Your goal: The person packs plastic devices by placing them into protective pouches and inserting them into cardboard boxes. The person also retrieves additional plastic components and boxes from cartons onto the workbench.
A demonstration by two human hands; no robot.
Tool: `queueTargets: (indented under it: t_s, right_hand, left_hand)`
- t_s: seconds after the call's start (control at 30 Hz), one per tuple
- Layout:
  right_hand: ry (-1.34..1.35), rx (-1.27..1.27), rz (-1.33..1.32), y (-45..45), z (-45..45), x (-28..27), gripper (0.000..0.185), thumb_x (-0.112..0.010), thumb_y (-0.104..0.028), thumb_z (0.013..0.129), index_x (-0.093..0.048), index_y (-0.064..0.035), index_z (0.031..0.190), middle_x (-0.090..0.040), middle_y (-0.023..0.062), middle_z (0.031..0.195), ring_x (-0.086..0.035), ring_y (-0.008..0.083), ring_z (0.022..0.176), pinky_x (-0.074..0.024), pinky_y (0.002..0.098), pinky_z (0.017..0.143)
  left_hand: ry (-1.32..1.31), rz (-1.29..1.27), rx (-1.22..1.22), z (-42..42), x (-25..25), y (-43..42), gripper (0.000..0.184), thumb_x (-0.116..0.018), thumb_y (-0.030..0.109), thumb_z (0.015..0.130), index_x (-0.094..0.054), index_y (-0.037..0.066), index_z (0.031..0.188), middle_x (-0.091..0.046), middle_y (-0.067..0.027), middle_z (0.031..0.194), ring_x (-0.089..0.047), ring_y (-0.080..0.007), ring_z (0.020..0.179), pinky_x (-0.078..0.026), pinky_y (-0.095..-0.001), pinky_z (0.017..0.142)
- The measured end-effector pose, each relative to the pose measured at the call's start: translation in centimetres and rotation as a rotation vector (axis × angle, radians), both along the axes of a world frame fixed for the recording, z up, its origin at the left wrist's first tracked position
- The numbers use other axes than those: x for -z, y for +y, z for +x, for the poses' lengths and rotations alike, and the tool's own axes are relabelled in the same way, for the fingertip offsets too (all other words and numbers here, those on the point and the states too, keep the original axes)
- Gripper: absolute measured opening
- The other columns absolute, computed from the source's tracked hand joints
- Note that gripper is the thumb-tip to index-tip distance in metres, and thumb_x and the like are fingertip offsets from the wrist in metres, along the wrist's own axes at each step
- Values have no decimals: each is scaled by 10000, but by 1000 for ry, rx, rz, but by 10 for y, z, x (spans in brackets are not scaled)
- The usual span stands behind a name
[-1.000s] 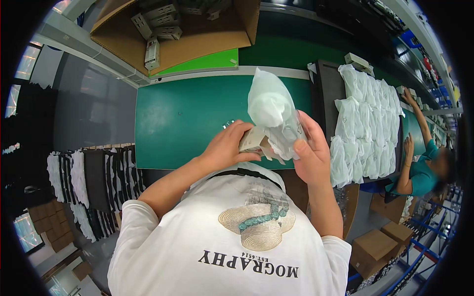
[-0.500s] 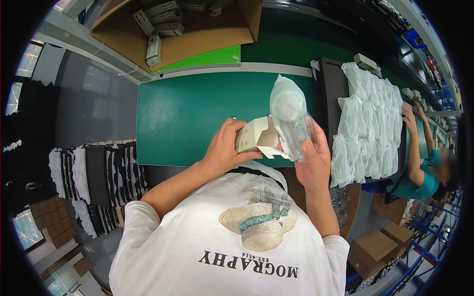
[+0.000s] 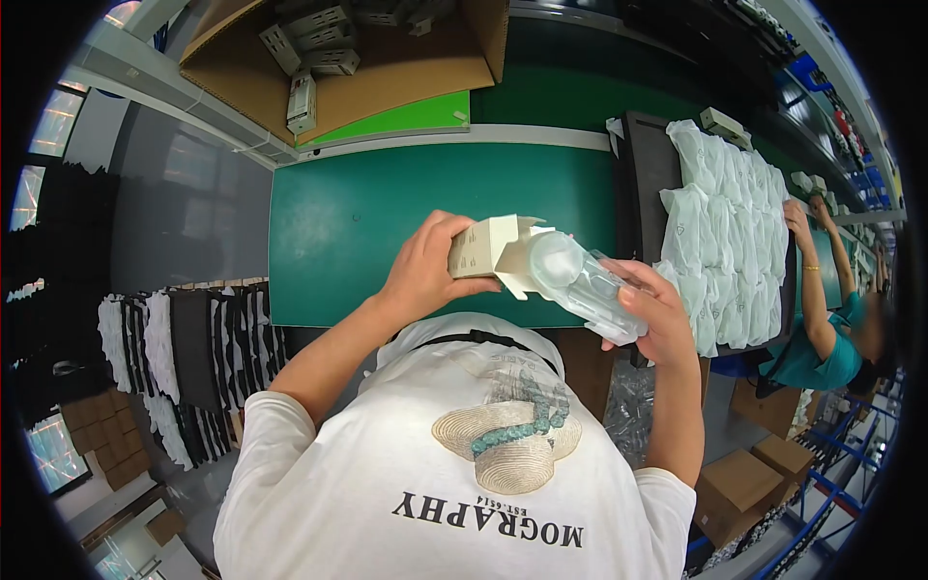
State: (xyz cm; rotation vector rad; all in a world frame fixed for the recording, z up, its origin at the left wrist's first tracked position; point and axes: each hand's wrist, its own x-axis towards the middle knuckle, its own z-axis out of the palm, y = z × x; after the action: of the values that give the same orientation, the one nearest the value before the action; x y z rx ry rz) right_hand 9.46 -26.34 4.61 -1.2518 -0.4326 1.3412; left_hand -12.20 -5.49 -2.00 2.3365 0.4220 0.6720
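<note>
My left hand point(image 3: 423, 266) grips a small white carton point(image 3: 476, 249) with its open end and loose flaps facing right. In my right hand point(image 3: 662, 314) is a clear plastic tray point(image 3: 601, 302) with a round, whitish item point(image 3: 559, 263) at its far end, partly covered by thin translucent wrap. That rounded end sits right at the carton's open mouth, tilted toward it; I cannot tell whether any of it is inside. Both hands are above the near edge of the green worktop point(image 3: 387, 222).
On the right, a dark tray point(image 3: 646, 164) bears rows of white bagged items point(image 3: 725, 232). A big cardboard box point(image 3: 406, 97) with several small cartons stands at the back left. Beyond the tray, a co-worker in a teal shirt point(image 3: 822, 348) reaches over the bench.
The tray has swung from nearly upright to slanting, its wrapped round end lowering to the carton's mouth. My right hand has moved right and down; the carton has shifted slightly left.
</note>
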Motion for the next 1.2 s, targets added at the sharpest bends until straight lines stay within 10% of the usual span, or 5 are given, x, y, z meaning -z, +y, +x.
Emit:
queueTargets:
  t_s: [0.57,0.93,1.2]
  right_hand:
    - [-472,-287,-205,21,-26,11,297,-603,-137,902,-559,3,1160,-629,64,946,-616,111,737,-522,242,521]
    - [-602,-257,-407,51,-25,29,320,-613,-129,893,-549,11,1173,-636,82,939,-609,114,749,-522,260,551]
    - [-784,543,-270,-4,78,43,361,-616,-115,890,-550,-25,1234,-633,70,927,-597,123,809,-501,279,684]
  left_hand:
    - [29,317,355,11,-11,-3,633,-823,274,612,-539,52,1133,-578,-102,988,-576,-300,868,-484,-394,754]
    - [279,96,353,36,-8,2,594,-797,220,647,-544,64,1162,-584,-110,1100,-546,-305,985,-438,-415,865]
    - [326,138,148,130,43,87,594,-765,234,682,-517,50,1190,-579,-139,1090,-531,-345,978,-439,-425,861]
